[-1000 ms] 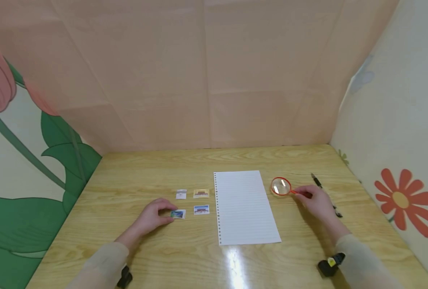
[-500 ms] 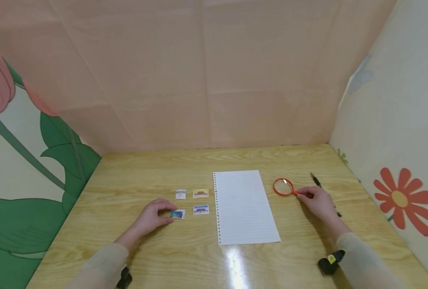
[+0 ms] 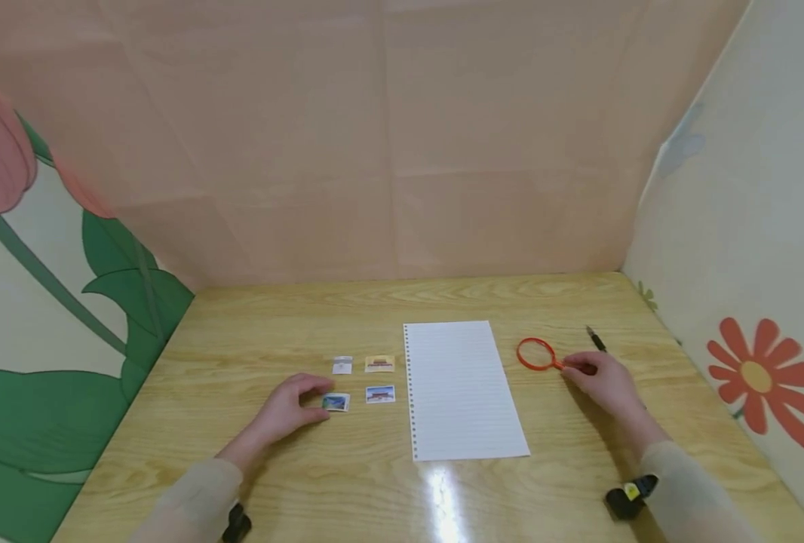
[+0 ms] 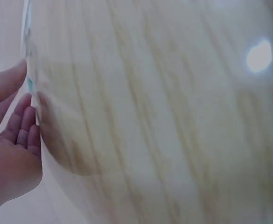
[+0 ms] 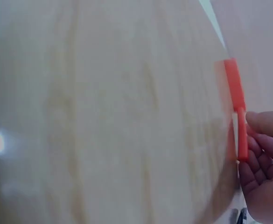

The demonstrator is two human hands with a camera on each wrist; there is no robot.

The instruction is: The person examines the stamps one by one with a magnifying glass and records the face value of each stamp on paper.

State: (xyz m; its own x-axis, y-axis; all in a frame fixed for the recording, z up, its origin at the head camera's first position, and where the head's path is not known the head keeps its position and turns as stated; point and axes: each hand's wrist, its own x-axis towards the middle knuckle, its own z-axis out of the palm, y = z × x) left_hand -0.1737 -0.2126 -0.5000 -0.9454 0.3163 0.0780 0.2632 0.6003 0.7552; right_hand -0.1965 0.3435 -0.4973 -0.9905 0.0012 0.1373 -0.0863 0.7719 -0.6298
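Observation:
In the head view my left hand (image 3: 286, 407) is at the left of the paper sheet, thumb and forefinger holding a small blue-green stamp (image 3: 336, 403) by its left edges. Low on the table, the stamp shows only as a green sliver (image 4: 31, 85) in the left wrist view. My right hand (image 3: 603, 382) pinches the handle (image 5: 242, 137) of a red-rimmed magnifying glass (image 3: 536, 366) between thumb and fingers. Its ring points left, towards the sheet. Three more stamps lie nearby: a pale grey one (image 3: 342, 365), a yellow one (image 3: 379, 364) and a blue-and-white one (image 3: 380, 394).
A lined, punched paper sheet (image 3: 466, 392) lies mid-table between the hands. A black pen (image 3: 596, 339) lies at the right, partly hidden by my right hand. The wooden table (image 3: 293, 317) meets a pink backdrop (image 3: 388, 188) at the back and painted walls at both sides.
The magnifying glass has shifted slightly right and towards me with my right hand, its ring's tilt changing. My left hand stays at the blue-green stamp; the other stamps and the sheet keep their places.

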